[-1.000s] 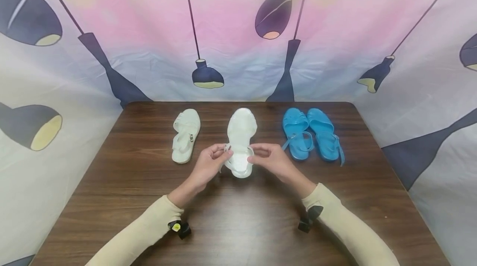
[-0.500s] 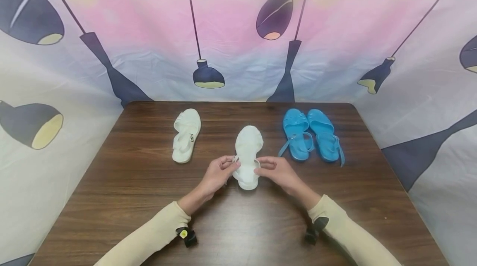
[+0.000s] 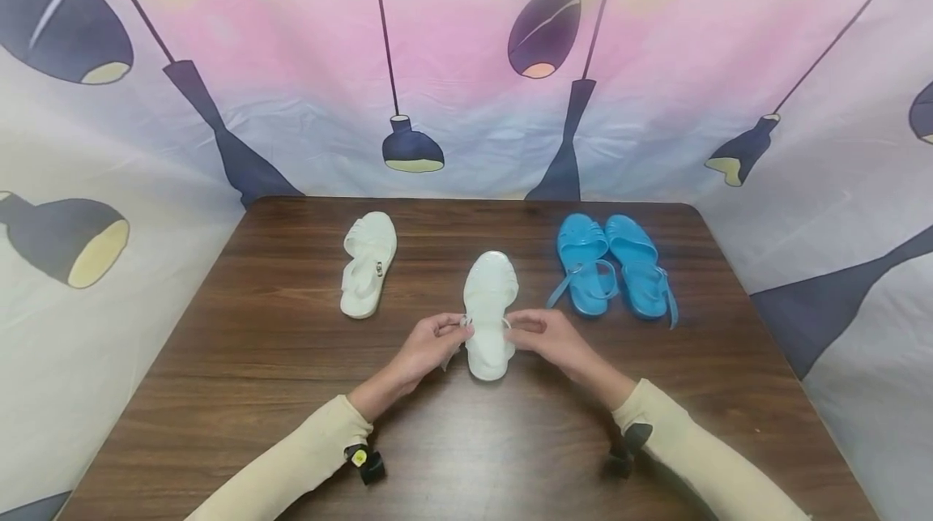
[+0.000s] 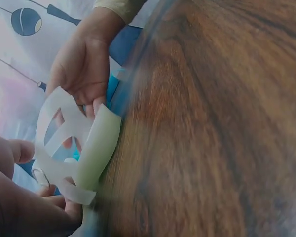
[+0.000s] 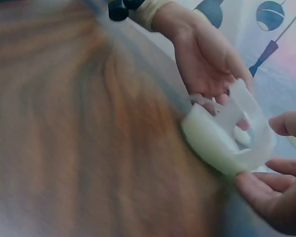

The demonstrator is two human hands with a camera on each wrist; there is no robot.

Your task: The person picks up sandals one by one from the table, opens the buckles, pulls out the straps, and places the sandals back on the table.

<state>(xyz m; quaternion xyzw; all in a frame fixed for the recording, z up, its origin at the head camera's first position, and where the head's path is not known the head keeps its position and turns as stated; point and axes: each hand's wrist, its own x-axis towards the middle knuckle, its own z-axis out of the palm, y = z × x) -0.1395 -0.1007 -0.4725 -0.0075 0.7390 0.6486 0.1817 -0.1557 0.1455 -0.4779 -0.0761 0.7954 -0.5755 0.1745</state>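
A white sandal points away from the person near the middle of the table, its sole down. The left hand pinches its strap on the left side, and the right hand pinches the other side. In the left wrist view the sandal's heel and straps show between both hands, close to the wood surface. The right wrist view has the pale heel with the right hand's fingers at its side. A second white sandal lies farther left, touched by neither hand.
Two blue sandals lie side by side at the back right, straps loose. The brown wooden table meets a patterned cloth with printed lamps behind it and at both sides.
Both hands have brought the middle white sandal nearer the person and slightly right, its straps still pinched. The other sandals have stayed in place.
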